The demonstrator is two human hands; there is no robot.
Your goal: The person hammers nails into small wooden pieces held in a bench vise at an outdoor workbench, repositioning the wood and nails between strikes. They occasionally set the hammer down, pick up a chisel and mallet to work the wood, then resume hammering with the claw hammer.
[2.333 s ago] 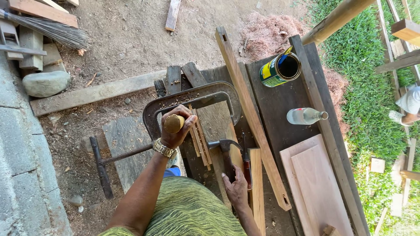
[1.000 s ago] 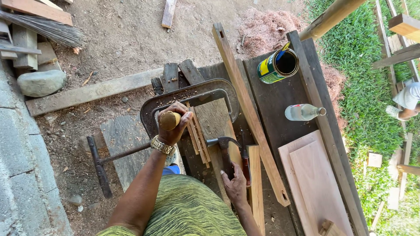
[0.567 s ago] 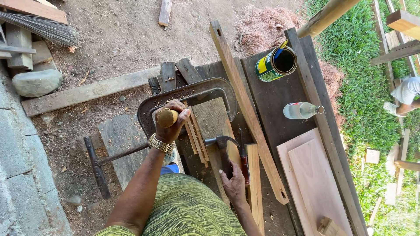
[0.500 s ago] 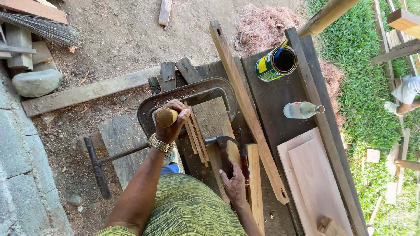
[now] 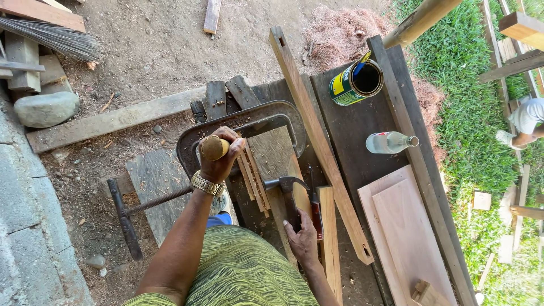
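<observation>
On the table, by the big iron clamp point(image 5: 243, 127):
Left hand point(image 5: 220, 156): fingers wrapped tight on round wooden chisel handle point(image 5: 213, 148), upright inside clamp frame.
Right hand point(image 5: 303, 241): fingers closed round hammer point(image 5: 290, 195), just right of clamp; shaft runs toward body, head toward chisel.
</observation>
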